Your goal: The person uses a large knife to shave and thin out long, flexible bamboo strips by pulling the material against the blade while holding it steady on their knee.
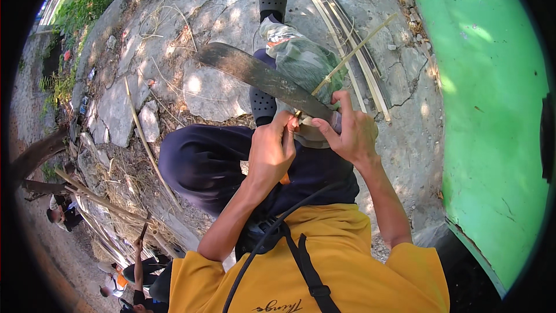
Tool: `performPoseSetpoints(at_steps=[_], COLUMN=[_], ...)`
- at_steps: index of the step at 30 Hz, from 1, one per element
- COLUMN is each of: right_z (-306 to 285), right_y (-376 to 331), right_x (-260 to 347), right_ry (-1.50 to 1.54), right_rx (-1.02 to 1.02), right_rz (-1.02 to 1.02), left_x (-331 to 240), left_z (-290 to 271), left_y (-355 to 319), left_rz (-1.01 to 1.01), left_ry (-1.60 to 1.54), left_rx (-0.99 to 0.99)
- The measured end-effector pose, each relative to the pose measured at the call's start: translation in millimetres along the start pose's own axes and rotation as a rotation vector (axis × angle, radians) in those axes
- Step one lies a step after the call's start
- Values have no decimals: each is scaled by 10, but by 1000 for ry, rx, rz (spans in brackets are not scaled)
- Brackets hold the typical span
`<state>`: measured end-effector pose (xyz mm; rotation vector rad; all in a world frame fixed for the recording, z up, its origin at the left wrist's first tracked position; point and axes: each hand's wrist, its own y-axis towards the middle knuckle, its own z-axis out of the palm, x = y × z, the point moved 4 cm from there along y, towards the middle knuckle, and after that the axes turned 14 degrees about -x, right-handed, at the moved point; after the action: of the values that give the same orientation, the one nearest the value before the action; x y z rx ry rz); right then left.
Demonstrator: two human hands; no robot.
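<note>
Head view shows left hand [271, 153] closed on the long dark steel machete [263, 78] handle, right hand [347, 133] pinching 1 thin pale bamboo strip [353, 55] just above its fingertips, seemingly light, springy, sharp-edged.

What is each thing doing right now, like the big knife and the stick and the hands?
Left hand: closed around the knife handle.
Right hand: pinching the bamboo strip.
Big knife: held, blade pointing away to the left.
Bamboo strip: thin, slanting up, against the blade.
Bamboo strips on the ground: lying loose.

both hands [272, 150] [350, 133] raised together, fingers curled.
</note>
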<state>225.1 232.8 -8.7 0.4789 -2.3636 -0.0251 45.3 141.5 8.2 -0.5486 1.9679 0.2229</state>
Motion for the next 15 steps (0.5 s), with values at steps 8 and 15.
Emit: performPoseSetpoints(at_steps=[8, 15], right_z=[-41, -22], right_y=[12, -43], right_x=[-39, 25], right_ry=[-29, 10], right_rx=[5, 14], right_rz=[35, 14], left_x=[-75, 24], left_z=[-312, 131], left_y=[-302, 137], left_rz=[10, 31], left_ry=[90, -9], left_rx=[-1, 12])
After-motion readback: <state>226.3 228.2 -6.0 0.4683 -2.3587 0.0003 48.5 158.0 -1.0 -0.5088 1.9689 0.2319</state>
